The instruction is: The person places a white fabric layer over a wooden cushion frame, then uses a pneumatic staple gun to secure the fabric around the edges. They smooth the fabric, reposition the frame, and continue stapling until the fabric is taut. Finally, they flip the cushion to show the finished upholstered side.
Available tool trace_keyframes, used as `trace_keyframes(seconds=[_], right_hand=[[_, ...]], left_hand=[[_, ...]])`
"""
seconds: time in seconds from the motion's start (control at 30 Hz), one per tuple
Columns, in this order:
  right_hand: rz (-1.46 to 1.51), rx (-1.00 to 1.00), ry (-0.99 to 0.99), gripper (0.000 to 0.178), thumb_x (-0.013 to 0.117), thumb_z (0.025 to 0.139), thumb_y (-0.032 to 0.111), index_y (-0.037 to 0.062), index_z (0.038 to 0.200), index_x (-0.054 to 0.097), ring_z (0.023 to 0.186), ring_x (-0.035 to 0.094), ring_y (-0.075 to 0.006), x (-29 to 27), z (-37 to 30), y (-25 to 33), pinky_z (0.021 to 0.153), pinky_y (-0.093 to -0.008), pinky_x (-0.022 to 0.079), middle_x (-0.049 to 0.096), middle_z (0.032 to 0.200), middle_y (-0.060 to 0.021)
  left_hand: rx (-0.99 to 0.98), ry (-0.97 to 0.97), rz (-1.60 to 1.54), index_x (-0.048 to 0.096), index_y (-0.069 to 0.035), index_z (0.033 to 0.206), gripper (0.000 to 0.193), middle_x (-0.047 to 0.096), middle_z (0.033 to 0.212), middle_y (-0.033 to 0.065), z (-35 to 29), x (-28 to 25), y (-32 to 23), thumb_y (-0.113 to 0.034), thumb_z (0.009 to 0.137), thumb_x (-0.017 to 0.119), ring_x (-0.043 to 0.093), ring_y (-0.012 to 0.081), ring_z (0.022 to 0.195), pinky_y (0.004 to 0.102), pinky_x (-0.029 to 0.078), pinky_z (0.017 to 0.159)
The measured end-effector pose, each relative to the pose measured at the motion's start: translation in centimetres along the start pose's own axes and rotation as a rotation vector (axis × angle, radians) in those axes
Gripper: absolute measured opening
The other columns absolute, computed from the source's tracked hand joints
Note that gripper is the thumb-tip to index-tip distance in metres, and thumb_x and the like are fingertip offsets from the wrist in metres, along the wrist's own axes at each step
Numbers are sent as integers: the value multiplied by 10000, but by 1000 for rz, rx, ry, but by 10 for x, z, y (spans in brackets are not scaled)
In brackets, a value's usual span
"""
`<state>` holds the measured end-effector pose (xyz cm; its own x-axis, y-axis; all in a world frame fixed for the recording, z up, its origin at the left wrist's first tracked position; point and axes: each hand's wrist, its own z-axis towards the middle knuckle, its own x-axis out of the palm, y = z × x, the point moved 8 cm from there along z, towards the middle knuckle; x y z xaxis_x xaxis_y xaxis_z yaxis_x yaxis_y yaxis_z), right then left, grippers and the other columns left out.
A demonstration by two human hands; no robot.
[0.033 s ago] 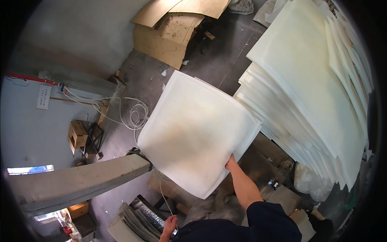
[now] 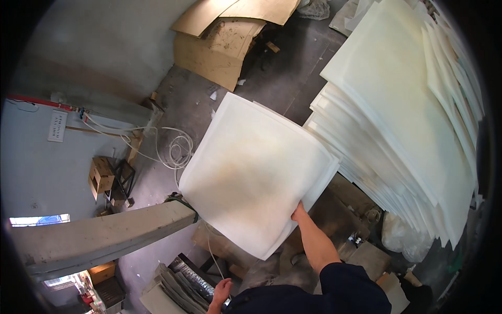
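Note:
A stack of white, square foam sheets (image 2: 256,167) lies in the middle of the view, its top face shaded yellowish-brown. At its near right edge my right hand (image 2: 298,211) grips the top sheet, fingertips hidden by the foam. A second sheet shows a little beyond that edge, below the top one. Low in the view, apart from the stack, my left hand (image 2: 223,289) is closed with curled fingers; whether anything is inside is hidden. A thin pale cord (image 2: 213,252) runs down close to it.
A tall pile of white sheets (image 2: 387,104) leans at the right. A concrete pillar (image 2: 104,230) reaches in from the left, almost touching the stack. Coiled hose (image 2: 179,149) lies on the floor, cardboard (image 2: 209,57) lies far off, and dark grey sheets (image 2: 175,288) stand near my left hand.

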<state>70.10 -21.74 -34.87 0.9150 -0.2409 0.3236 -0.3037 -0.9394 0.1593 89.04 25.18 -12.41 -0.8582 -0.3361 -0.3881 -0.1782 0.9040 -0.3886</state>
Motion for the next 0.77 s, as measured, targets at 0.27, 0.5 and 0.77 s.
trace_keyframes(seconds=[0.27,0.5,0.77], right_hand=[[-66,-53,411,576,473,1032,418,42,1468,466,1274,573,-243,60,5,-15,994,-405,520,551,1450,-121],[-505,-553,539,521,614,999,234,17,1454,481,1213,577,-210,212,-232,47,1032,-376,488,601,1369,-110],[-966,-1350,470,726,622,776,-14,140,1475,502,1209,612,-390,169,-530,131,991,-378,516,621,1371,-148]], left_hand=[[302,-174,77,653,0,1248,334,740,1013,98,-4,-46,-157,-205,988,604,683,178,897,308,537,842],[731,-644,111,622,11,1290,333,662,1229,162,-58,-135,-316,-181,1036,525,615,223,1122,320,476,965],[404,379,-1052,292,-145,1581,873,227,1660,155,-42,-15,-403,-536,881,636,174,330,1528,577,107,1234]])
